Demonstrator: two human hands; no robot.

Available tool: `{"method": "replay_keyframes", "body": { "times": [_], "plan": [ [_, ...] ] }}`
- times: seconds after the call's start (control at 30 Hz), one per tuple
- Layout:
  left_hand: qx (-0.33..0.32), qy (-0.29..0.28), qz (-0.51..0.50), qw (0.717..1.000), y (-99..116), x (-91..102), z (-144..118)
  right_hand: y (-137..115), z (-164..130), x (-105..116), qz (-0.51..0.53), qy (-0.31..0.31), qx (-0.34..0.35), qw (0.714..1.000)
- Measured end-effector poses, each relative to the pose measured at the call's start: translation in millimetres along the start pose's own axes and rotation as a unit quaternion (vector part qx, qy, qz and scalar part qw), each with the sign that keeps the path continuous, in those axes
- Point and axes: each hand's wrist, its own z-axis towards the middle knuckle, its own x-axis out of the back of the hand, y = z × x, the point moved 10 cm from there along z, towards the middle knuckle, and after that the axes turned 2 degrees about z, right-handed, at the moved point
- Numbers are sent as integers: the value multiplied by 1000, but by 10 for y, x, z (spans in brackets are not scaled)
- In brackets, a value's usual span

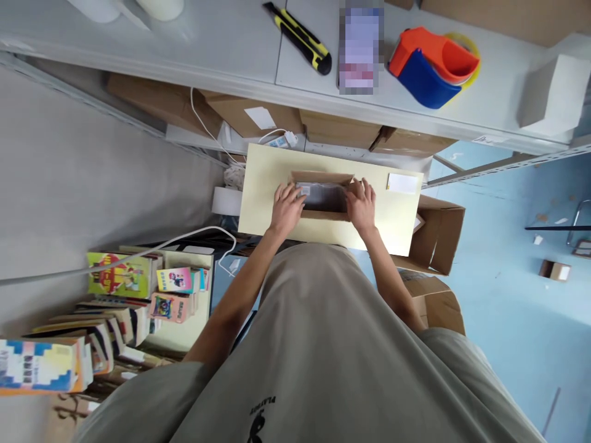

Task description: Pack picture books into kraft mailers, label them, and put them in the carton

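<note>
Running remote, I've got left hand [286, 209] and right hand [362, 208] gripping the box [325, 216] at 9 and 3 o'clock, packet [323, 195] in, flaps [319, 176] unclosed.

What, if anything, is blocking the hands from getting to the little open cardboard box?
Nothing I can see. The left hand and right hand are at opposite ends of the open cardboard box. The cutter and tape dispenser lie up on the shelf, out of the way.
</note>
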Motion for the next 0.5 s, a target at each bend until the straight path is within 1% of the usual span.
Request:
{"method": "replay_keyframes", "body": {
  "times": [0.07, 0.13, 0.23, 0.37, 0.5],
  "plan": [
    [27, 48, -3, 998, -35, 90, -148, 95, -20, 39, -2, 0, -31, 1000],
    [38, 65, -18, 997, -52, 92, -256, 150, -30, 17, 11, -21, -57, 998],
    [18, 41, -56, 997, -34, 4, -298, 134, -51, -23, 38, -41, -77, 995],
    [-4, 20, -84, 996, -60, -21, -243, 78, -85, -4, 56, -18, -88, 994],
    [-19, 16, -89, 996, -80, 4, -233, 141, 4, 36, 47, 10, -105, 993]
  ]
}}
